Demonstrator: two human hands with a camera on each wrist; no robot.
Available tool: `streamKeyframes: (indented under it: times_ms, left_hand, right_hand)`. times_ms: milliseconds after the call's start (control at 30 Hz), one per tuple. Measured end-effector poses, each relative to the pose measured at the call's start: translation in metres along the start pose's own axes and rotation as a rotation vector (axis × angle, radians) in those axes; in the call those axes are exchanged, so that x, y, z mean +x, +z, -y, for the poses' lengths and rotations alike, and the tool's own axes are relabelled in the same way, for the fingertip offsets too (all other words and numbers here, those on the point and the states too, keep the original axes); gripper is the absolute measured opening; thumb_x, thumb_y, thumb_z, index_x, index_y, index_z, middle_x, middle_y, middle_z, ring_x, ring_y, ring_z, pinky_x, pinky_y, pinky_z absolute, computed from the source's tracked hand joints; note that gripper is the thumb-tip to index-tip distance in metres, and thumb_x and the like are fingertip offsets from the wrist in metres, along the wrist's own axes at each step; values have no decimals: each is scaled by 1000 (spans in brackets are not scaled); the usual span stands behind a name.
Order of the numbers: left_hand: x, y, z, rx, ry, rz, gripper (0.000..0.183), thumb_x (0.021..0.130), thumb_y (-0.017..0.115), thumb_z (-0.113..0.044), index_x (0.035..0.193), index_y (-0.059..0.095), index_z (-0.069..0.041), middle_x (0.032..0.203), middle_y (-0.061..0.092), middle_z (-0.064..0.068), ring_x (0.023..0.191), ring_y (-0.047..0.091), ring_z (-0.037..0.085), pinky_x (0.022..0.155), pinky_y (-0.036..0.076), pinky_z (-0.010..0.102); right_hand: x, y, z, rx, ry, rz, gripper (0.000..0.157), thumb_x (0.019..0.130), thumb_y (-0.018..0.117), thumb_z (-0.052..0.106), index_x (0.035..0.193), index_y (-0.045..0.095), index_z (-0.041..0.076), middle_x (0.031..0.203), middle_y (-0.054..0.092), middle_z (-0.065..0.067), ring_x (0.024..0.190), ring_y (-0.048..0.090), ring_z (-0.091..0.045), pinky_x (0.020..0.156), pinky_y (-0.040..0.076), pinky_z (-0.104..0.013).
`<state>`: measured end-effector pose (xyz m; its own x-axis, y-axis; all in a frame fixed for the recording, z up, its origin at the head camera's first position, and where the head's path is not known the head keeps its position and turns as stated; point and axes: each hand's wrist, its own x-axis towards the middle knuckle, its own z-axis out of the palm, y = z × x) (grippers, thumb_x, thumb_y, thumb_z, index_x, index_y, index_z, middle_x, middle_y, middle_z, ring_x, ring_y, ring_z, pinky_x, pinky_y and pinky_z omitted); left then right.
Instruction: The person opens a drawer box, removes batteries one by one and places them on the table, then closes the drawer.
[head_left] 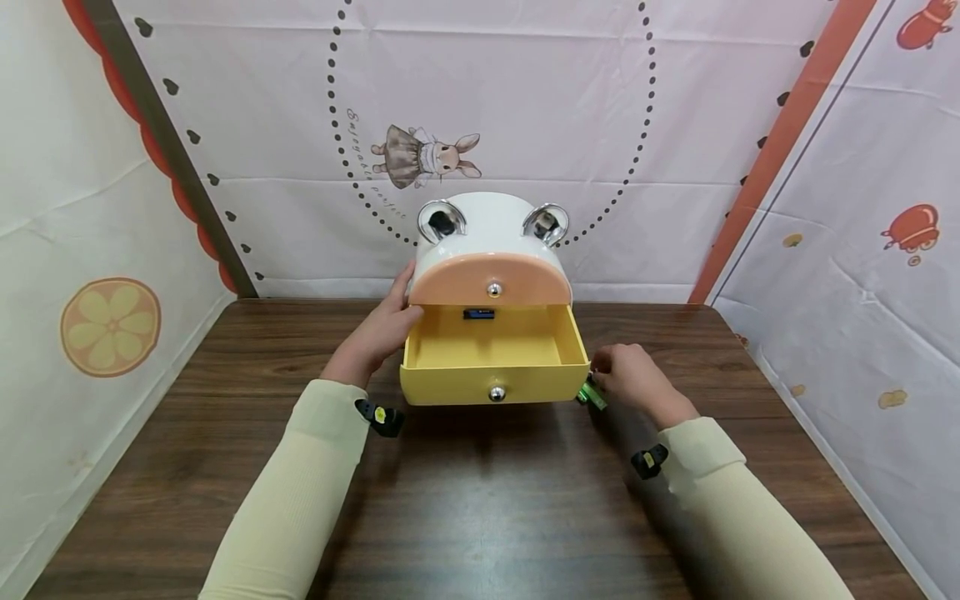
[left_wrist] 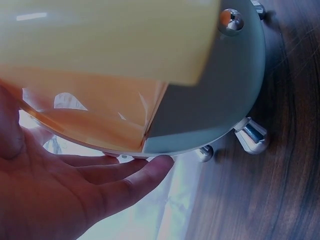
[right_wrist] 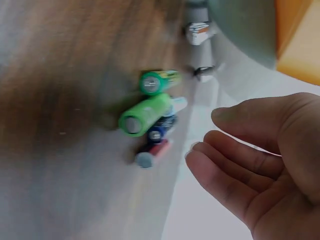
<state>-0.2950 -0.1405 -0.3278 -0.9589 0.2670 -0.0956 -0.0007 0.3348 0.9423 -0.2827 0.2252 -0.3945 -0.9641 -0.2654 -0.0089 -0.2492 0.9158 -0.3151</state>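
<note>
A frog-shaped cabinet [head_left: 487, 218] with a white body stands on the table, its yellow drawer [head_left: 450, 385] pulled out. Inside the drawer, at the back, lies a dark blue battery [head_left: 478, 314]. My left hand [head_left: 382, 327] rests against the cabinet's left side, fingers extended along its wall. To the right of the drawer, my right hand [head_left: 630, 379] hovers by a small pile of batteries. The right wrist view shows its thumb and fingers apart with nothing between them. The pile holds a thick green battery [right_wrist: 145, 116], a smaller green one [right_wrist: 159, 81], a dark blue one [right_wrist: 160, 130] and a red one [right_wrist: 154, 153].
Above the yellow drawer is an orange drawer front [head_left: 450, 287], closed, with a silver knob. Short silver feet [left_wrist: 251, 136] hold the cabinet off the brown wooden table [head_left: 480, 508]. Printed white cloth [head_left: 262, 108] hangs behind and on both sides.
</note>
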Motion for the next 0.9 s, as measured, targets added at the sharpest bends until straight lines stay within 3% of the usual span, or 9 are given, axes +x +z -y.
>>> streamKeyframes:
  times_ms: [400, 700, 900]
  left_hand:
    - [-1, 0, -1, -5, -6, -3, 74, 90, 36, -10, 145, -7, -34, 151, 17, 15, 132, 32, 33, 104, 29, 53]
    - [-2, 1, 2, -3, 32, -6, 74, 90, 36, -10, 146, -7, -32, 153, 9, 10, 137, 21, 28, 108, 23, 51]
    - [-4, 1, 3, 16, 45, -11, 74, 90, 37, -11, 146, -7, -31, 154, 0, 3, 140, 8, 24, 110, 16, 52]
  right_hand:
    - [-9, -27, 24, -20, -91, -255, 19, 86, 56, 16, 98, 66, 6, 87, 64, -8, 72, 57, -19, 62, 49, -35]
    - [-17, -37, 48, -62, -304, -627, 14, 81, 59, 8, 92, 67, 4, 87, 64, -10, 73, 58, -20, 65, 50, -38]
    - [-23, -41, 69, -52, -410, -692, 11, 79, 64, 8, 90, 67, 5, 86, 64, -8, 75, 59, -18, 66, 52, -34]
